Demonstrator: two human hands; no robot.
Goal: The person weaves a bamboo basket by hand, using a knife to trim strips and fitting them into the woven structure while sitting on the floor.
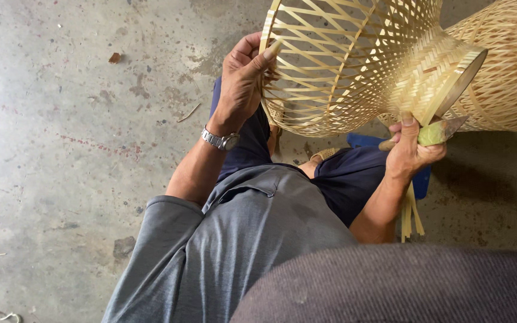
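Holding a woven bamboo basket (pixel 354 66) over the lap, seen from the head cam looking down. Left hand (pixel 243 81) grips the basket's wide open rim: thumb lies along the outer hoop, other fingers (pixel 242 49) curl round the rim edge, so the hand is closed on the hoop. Right hand (pixel 411 152) sits below the basket's narrow neck, closed round a short knife (pixel 441 131) w/ a green-wrapped handle; blade tip points right, just under the neck's round end hoop. Cannot tell whether the blade touches the weave. Key relation: basket's long axis runs from wide mouth at left to tight-woven neck at upper right, tilted slightly up toward the right; wide mouth is at the left hand, neck end is directly above the right hand, so the knife hand is the nearer one to the dense weave, and the left hand only steadies the open lattice end. Lattice is open diagonal strips near the mouth, close plaiting at the neck. Loose bamboo strips (pixel 411 215) hang down by the right forearm, apparently tucked under or behind that hand. Second basket (pixel 510 72), close-woven, stands behind at far right, touching or just beside the first; contact not clear. Wristwatch (pixel 222 140) on left wrist. Blue object (pixel 366 142) partly hidden under the knees, kind unclear. Concrete floor (pixel 61 149) below, stained, w/ small bits of debris.
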